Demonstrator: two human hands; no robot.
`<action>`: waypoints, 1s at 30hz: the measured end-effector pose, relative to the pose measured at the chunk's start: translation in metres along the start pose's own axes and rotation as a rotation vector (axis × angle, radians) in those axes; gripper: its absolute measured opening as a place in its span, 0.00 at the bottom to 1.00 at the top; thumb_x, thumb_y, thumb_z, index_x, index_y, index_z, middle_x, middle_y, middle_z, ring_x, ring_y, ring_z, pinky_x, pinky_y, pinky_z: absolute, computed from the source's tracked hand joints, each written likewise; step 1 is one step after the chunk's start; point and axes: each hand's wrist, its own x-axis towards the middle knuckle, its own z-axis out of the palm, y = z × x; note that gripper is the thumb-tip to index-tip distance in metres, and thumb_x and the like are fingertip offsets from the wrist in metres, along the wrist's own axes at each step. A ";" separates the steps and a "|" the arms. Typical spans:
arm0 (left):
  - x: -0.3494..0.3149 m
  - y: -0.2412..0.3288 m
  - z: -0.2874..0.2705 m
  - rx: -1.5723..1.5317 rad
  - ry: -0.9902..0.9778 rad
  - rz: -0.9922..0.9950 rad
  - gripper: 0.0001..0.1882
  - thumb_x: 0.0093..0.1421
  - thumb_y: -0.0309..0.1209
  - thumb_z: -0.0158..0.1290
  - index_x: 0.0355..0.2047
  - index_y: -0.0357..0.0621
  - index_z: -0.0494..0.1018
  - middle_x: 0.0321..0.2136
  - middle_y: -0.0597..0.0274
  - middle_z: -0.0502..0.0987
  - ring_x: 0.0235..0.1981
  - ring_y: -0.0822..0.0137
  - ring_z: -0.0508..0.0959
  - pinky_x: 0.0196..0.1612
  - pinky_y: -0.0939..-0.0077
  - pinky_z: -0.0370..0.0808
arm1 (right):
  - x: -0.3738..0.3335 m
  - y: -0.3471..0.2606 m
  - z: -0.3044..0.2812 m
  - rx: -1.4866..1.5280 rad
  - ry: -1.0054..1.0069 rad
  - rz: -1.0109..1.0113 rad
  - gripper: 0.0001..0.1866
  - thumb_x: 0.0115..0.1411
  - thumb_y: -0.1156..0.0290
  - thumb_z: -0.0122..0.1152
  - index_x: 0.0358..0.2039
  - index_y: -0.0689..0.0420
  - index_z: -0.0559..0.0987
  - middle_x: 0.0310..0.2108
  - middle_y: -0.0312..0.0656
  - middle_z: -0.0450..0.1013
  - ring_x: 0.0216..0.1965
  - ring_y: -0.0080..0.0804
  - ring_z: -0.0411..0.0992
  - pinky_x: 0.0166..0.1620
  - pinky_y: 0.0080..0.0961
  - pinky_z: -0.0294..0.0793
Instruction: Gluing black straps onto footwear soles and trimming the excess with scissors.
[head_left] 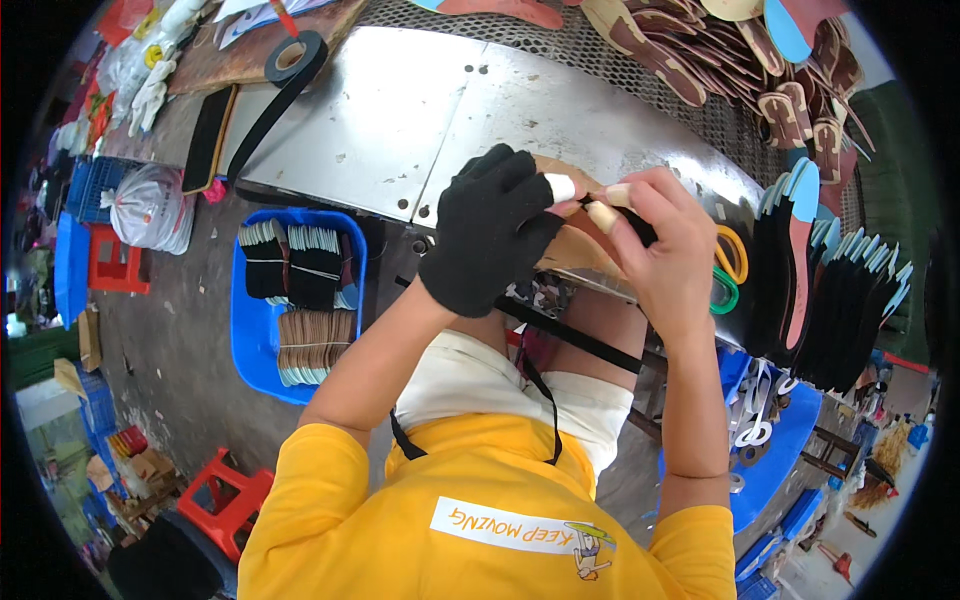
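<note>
Mid-frame, a bare right hand (667, 250) pinches a narrow black strip (638, 228) over a curved tan sheet (582, 250), black-gloved left hand (492, 235) curled, hold unclear, for apparent positioning demanding steady alignment.

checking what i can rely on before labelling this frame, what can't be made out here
All in the head view:
- Palm of the gloved left hand: hidden by its own back.
- Part of the tan piece: covered by the hands.
- Dark bit at the right hand's fingertips: too small to identify.
- Contents of the white plastic bag: blurred by cloudy plastic.
- Top of the brown pile: cut off by the upper edge.
</note>
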 end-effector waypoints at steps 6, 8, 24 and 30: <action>0.017 0.009 -0.005 0.102 -0.220 0.055 0.17 0.44 0.17 0.57 0.35 0.46 0.78 0.33 0.59 0.76 0.30 0.57 0.77 0.31 0.69 0.74 | 0.013 0.022 -0.026 0.404 -0.308 0.529 0.09 0.53 0.71 0.64 0.32 0.63 0.80 0.21 0.39 0.74 0.23 0.20 0.69 0.31 0.22 0.70; 0.019 0.007 -0.005 0.089 -0.228 0.082 0.17 0.45 0.16 0.56 0.35 0.47 0.79 0.32 0.59 0.76 0.31 0.59 0.77 0.31 0.71 0.75 | 0.010 0.029 -0.043 0.356 -0.239 0.444 0.10 0.52 0.71 0.64 0.33 0.61 0.81 0.21 0.37 0.72 0.25 0.18 0.69 0.31 0.21 0.70; 0.034 0.019 0.014 0.258 -0.382 0.099 0.13 0.45 0.28 0.63 0.34 0.46 0.78 0.30 0.59 0.71 0.31 0.57 0.75 0.31 0.70 0.74 | -0.039 0.013 -0.023 -0.113 0.017 0.180 0.08 0.47 0.79 0.63 0.30 0.59 0.75 0.28 0.45 0.71 0.31 0.49 0.72 0.33 0.39 0.69; 0.051 0.030 0.030 0.030 -0.437 0.368 0.13 0.42 0.27 0.63 0.29 0.43 0.74 0.30 0.58 0.73 0.33 0.55 0.74 0.32 0.65 0.73 | -0.048 0.029 -0.049 -0.042 -0.052 0.184 0.08 0.48 0.77 0.67 0.31 0.61 0.80 0.24 0.37 0.71 0.26 0.27 0.72 0.30 0.22 0.68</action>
